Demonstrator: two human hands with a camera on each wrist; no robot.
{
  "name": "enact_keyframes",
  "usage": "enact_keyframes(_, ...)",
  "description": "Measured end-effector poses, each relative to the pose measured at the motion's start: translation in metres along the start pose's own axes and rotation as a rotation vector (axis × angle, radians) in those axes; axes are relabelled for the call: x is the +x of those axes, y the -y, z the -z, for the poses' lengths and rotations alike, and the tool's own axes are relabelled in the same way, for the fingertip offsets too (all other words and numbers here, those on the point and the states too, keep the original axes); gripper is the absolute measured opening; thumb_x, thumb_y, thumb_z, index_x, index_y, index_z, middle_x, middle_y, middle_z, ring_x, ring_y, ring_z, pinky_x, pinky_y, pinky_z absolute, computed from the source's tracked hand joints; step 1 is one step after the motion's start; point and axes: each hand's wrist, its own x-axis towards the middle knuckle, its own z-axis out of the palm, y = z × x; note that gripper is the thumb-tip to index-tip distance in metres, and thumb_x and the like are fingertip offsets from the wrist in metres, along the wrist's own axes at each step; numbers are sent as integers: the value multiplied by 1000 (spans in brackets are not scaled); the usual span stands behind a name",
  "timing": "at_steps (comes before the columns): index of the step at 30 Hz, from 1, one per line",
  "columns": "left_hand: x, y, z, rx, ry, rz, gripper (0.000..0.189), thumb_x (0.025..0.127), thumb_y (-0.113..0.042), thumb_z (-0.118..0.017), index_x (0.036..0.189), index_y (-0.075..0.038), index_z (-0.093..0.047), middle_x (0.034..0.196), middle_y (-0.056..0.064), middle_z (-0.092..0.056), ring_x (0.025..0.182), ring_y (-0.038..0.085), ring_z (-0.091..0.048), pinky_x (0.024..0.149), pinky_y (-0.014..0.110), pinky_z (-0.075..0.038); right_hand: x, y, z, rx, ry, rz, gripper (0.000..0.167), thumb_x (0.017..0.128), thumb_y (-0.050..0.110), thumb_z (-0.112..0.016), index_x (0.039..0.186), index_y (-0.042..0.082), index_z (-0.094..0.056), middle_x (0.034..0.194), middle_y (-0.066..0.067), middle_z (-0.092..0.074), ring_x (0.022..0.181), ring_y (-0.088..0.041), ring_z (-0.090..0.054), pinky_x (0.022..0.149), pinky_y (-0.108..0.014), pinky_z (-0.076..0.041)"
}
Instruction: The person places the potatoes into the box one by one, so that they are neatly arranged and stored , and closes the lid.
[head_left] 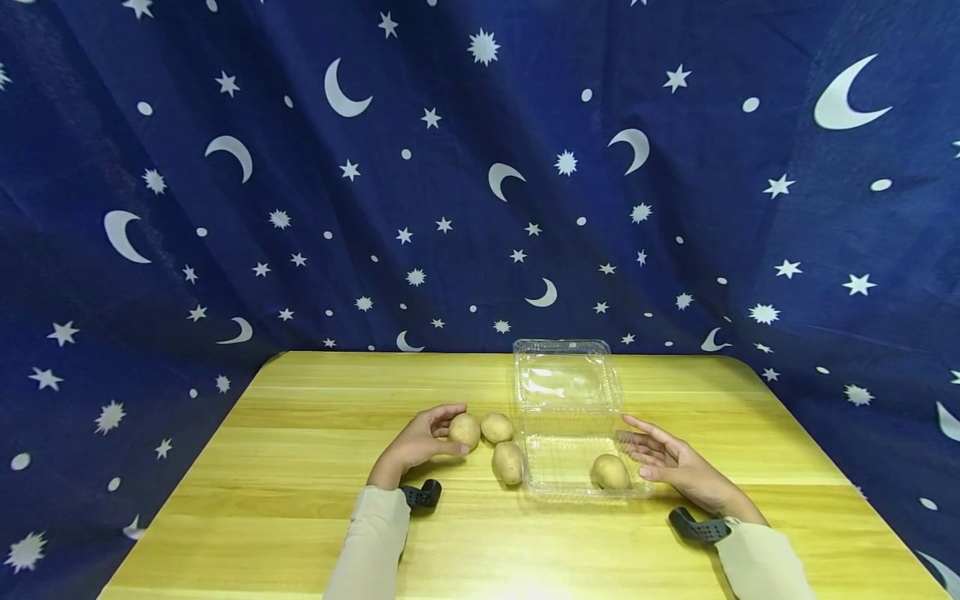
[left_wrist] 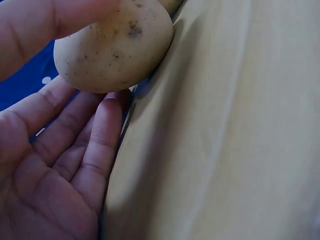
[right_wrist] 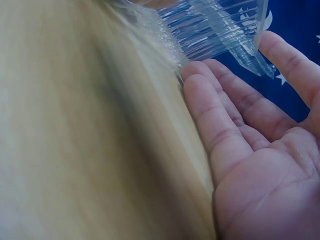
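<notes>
My left hand (head_left: pixel 418 442) grips a potato (head_left: pixel 464 431), thumb on the near side and fingers behind it. Dark specks mark this potato's skin in the left wrist view, where the thumb crosses its top. Right beside it lie a second potato (head_left: pixel 497 427) and a third potato (head_left: pixel 508 463). A clear plastic clamshell container (head_left: pixel 558 458) stands with its lid (head_left: pixel 566 375) raised at the back. One potato (head_left: pixel 611 472) sits inside, at the right front corner. My right hand (head_left: pixel 678 467), fingers extended, rests at the container's right side, fingertips against its ribbed wall in the right wrist view.
Everything stands on a light wooden table (head_left: pixel 300 492). Behind it hangs a dark blue curtain (head_left: pixel 450 108) with white moons and stars. Each wrist wears a black camera mount, one on the left (head_left: pixel 424 495) and one on the right (head_left: pixel 696 527).
</notes>
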Motion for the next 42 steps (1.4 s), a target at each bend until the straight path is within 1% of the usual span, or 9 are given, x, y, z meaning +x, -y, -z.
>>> enact_keyframes(3,0,1,0,13,-4,4,74,87,0,-85,153,7,-54,150,23,-60,125,30,-63,107,42,-54,0,0,0,-5,-2,1,70,109,-8,-50,172,13,-29,162,8,-52,142,-5,-53,114,-20,-45)
enact_keyframes(8,-1,1,1,22,-7,-4,71,88,0,-85,152,6,-56,148,22,-62,123,30,-65,105,41,-55,1,1,-1,-7,-4,2,70,109,-8,-51,172,12,-29,161,9,-53,142,-5,-54,113,-20,-45)
enact_keyframes(11,-1,1,1,18,-12,-11,70,88,0,-85,151,6,-56,147,22,-63,121,28,-65,103,39,-55,1,1,-1,-5,-3,3,70,108,-7,-51,172,11,-29,161,9,-53,142,-5,-54,113,-20,-46)
enact_keyframes(19,-1,3,0,-3,-53,-2,68,86,1,-86,148,6,-60,141,18,-67,114,21,-66,100,33,-54,1,1,-1,-13,-10,3,70,108,-8,-52,171,11,-30,159,11,-54,140,-5,-55,113,-20,-46)
enact_keyframes(23,0,5,0,-23,-71,-7,67,83,1,-86,146,7,-61,136,16,-70,109,18,-67,98,30,-54,2,1,-1,-21,-13,7,70,108,-8,-52,172,8,-29,159,12,-54,140,-4,-55,113,-19,-45)
enact_keyframes(28,1,5,0,-81,-93,-6,68,82,3,-85,145,9,-61,131,13,-72,106,16,-67,94,26,-55,1,1,0,-19,-11,6,70,108,-8,-52,172,9,-28,160,12,-53,141,-4,-54,113,-19,-45)
enact_keyframes(32,0,5,0,-112,-106,-9,68,83,2,-84,146,10,-60,134,14,-70,110,17,-68,94,25,-56,1,-1,1,-14,-6,4,70,108,-8,-52,172,11,-30,160,9,-53,142,-6,-54,113,-20,-46)
enact_keyframes(37,0,4,-1,-131,-114,-4,69,84,1,-84,147,9,-59,138,17,-67,115,20,-67,98,27,-56,0,-1,2,0,3,1,71,108,-8,-52,172,16,-31,162,8,-52,143,-6,-54,114,-21,-46)
enact_keyframes(42,2,1,-2,-167,-125,-4,69,81,1,-84,146,7,-60,135,15,-68,115,20,-67,98,28,-56,1,1,1,-4,4,-2,70,109,-7,-52,172,16,-30,162,7,-52,143,-6,-53,114,-21,-46)
